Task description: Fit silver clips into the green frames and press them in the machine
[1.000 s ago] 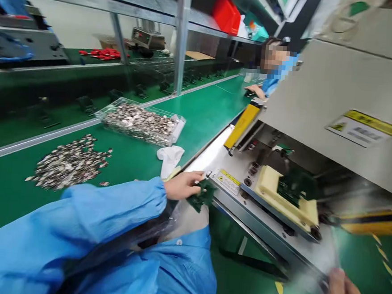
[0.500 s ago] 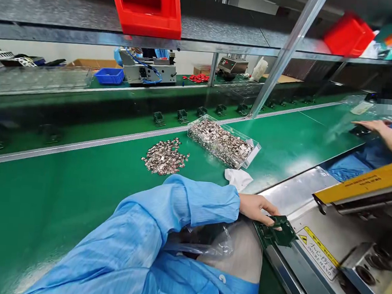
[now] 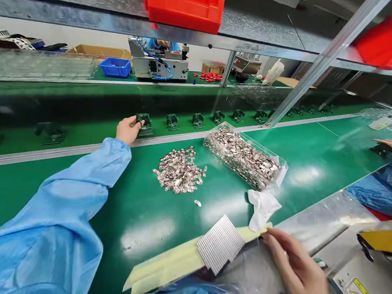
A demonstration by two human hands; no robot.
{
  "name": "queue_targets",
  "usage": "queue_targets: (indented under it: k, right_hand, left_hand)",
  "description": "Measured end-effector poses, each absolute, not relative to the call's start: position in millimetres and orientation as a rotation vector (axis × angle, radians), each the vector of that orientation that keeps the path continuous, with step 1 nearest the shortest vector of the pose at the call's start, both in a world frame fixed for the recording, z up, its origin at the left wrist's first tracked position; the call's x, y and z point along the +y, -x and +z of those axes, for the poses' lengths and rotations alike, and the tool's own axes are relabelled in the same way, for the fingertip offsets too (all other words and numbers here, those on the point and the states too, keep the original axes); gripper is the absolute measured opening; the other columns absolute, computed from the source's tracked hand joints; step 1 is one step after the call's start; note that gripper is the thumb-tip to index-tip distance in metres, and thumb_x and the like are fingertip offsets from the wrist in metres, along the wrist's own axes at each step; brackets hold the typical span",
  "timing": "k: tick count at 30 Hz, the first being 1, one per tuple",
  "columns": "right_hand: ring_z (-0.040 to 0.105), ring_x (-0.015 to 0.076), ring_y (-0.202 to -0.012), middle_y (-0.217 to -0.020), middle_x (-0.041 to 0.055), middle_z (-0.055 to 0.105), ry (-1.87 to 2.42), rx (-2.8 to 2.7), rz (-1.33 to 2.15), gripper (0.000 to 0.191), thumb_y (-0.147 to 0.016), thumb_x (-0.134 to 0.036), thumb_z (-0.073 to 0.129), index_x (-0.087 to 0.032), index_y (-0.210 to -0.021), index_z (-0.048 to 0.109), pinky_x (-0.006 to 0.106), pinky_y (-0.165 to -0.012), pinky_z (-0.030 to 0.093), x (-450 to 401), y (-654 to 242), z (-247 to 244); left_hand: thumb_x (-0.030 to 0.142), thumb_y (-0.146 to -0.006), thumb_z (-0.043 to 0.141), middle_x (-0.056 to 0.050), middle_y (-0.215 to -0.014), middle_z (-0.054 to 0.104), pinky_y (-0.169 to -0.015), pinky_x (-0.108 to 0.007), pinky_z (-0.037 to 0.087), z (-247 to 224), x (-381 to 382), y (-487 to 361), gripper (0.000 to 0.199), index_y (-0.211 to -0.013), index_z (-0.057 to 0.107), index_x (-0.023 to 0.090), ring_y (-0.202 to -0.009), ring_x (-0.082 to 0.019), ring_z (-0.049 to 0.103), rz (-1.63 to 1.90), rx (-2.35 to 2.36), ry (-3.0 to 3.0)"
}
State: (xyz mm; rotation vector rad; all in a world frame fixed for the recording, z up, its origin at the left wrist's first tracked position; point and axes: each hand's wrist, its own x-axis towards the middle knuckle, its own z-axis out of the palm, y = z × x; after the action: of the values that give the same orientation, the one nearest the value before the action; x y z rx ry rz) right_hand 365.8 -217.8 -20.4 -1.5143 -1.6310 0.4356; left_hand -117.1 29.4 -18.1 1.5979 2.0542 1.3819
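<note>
Dark green open-framed fixture (image 3: 144, 124), small, boxy, glossy, sits on green strip just beyond metal rail (image 3: 169, 139), in line with similar pieces. Left hand (image 3: 127, 130) grips its near left side between thumb and fingers, narrow hold; blue-sleeved arm reaches forward, wrist near rail. Right hand (image 3: 299, 273), low at right, slants up-left, fingertips together at end of pale yellow strip (image 3: 164, 261); whether they pinch it, cannot tell. Silver ribbed plate (image 3: 221, 243) lies across strip, beside white cloth (image 3: 261, 209).
</note>
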Motion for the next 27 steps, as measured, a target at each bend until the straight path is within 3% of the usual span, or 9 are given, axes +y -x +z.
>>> queue_targets:
  k: [5,8,12,17,20,22,25,27]
  right_hand:
    - [0.069,0.0224,-0.073,-0.083,0.0041,0.074,1.359,-2.047,0.665,0.026,-0.089,-0.040,0.054,-0.022,-0.092,0.072,0.032,-0.062,0.056,-105.9,-279.5,-12.3]
    - [0.068,0.0199,-0.069,-0.077,0.0024,0.074,1.504,-2.152,0.644,0.020,-0.088,-0.029,0.054,-0.020,-0.090,0.072,0.030,-0.063,0.053,-48.9,-235.6,-14.2]
    - [0.067,0.0194,-0.070,-0.075,0.0031,0.073,1.640,-2.192,0.546,0.017,-0.085,-0.020,0.057,-0.020,-0.088,0.074,0.028,-0.065,0.051,12.1,-193.0,-26.3]
    - [0.065,0.0197,-0.066,-0.067,0.0019,0.070,1.724,-2.322,0.431,0.010,-0.071,-0.014,0.069,-0.023,-0.068,0.072,0.027,-0.061,0.046,51.6,-160.9,-30.8]
    - [0.059,0.0177,-0.052,-0.052,0.0004,0.062,1.740,-2.411,0.404,0.017,-0.065,-0.011,0.068,-0.022,-0.054,0.063,0.027,-0.052,0.039,64.2,-153.9,-28.2]
    - [0.056,0.0169,-0.048,-0.049,-0.0002,0.061,1.725,-2.466,0.428,0.019,-0.064,-0.012,0.068,-0.021,-0.051,0.059,0.027,-0.049,0.037,73.8,-153.2,-28.1]
    - [0.058,0.0173,-0.050,-0.052,-0.0003,0.062,1.718,-2.557,0.488,0.019,-0.065,-0.014,0.066,-0.022,-0.051,0.056,0.027,-0.051,0.040,80.5,-157.9,-25.6]
    - [0.060,0.0182,-0.052,-0.055,0.0002,0.064,1.703,-2.554,0.508,0.015,-0.067,-0.020,0.065,-0.023,-0.055,0.056,0.028,-0.053,0.043,73.7,-167.1,-18.6]
  left_hand:
    - [0.028,-0.079,0.058,-0.008,-0.079,0.060,-0.077,-0.035,0.043,-47.2,64.6,162.2,0.033,-0.102,0.069,0.008,-0.081,-0.025,0.058,1.317,2.296,-1.449]
    - [0.026,-0.080,0.057,-0.014,-0.100,0.062,-0.089,-0.039,0.044,-56.4,65.6,166.9,0.041,-0.116,0.063,0.007,-0.098,-0.029,0.058,1.288,2.308,-1.482]
    - [0.020,-0.079,0.058,-0.012,-0.134,0.047,-0.111,-0.042,0.032,-65.6,18.3,203.7,0.050,-0.129,0.054,0.013,-0.129,-0.031,0.041,1.367,2.332,-1.604]
    - [0.022,-0.078,0.064,-0.006,-0.138,0.040,-0.116,-0.052,0.025,-81.4,-74.1,309.7,0.051,-0.126,0.045,0.020,-0.134,-0.033,0.032,1.697,2.698,-1.197]
    - [0.027,-0.068,0.077,-0.011,-0.139,0.042,-0.108,-0.046,0.041,-86.8,-104.9,363.4,0.076,-0.132,0.038,0.017,-0.124,-0.031,0.047,1.625,2.720,-1.059]
    - [0.030,-0.061,0.084,-0.017,-0.145,0.038,-0.105,-0.041,0.045,-88.7,-107.4,388.7,0.099,-0.142,0.029,0.013,-0.126,-0.031,0.049,1.540,2.681,-1.108]
    - [0.031,-0.057,0.087,-0.024,-0.156,0.020,-0.116,-0.042,0.031,-88.9,-94.5,413.0,0.123,-0.151,0.010,0.010,-0.143,-0.035,0.029,1.361,2.582,-1.232]
    - [0.032,-0.060,0.086,-0.024,-0.157,0.020,-0.119,-0.045,0.024,-86.5,-83.9,421.1,0.124,-0.152,0.005,0.010,-0.146,-0.035,0.023,1.207,2.500,-1.305]
